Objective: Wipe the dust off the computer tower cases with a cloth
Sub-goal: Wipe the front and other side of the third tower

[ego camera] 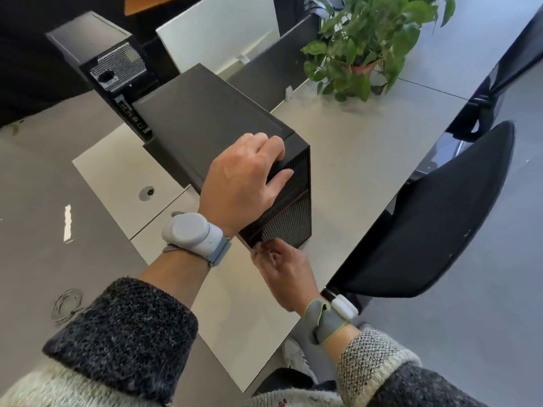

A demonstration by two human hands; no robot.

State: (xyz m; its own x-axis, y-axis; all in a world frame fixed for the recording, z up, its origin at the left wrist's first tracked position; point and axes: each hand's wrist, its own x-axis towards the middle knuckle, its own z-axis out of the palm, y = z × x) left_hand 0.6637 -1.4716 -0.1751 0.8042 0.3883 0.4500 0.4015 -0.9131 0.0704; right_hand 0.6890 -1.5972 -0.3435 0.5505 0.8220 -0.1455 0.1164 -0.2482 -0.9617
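From my feed, the left hand (244, 183) grips the top front edge of the black computer tower (205, 118): its fingers (274, 145) are curled close together over the top panel and the thumb lies against the slotted front face. The right hand (282, 274) sits at the tower's lower front corner, fingertips against the base of the grille. They are motion-blurred, so I cannot tell whether they are spread or pinching anything. Each wrist carries a grey strapped sensor, the left one (191, 230) round and bulky, the right one (343, 308) smaller and white. The tower stands upright on a pale grey desk (352, 148), near its front edge. A second black tower (88, 39) stands behind it to the left, its mesh power-supply panel turned my way. The desktop has a round cable grommet (147, 193), and a white divider panel (217, 33) rises at the back beside a leafy potted plant (367, 39). A black chair (440, 215) is just beside the desk on the right, over a grey tiled floor (484, 318). A coil of wire (67, 305) lies lower left.
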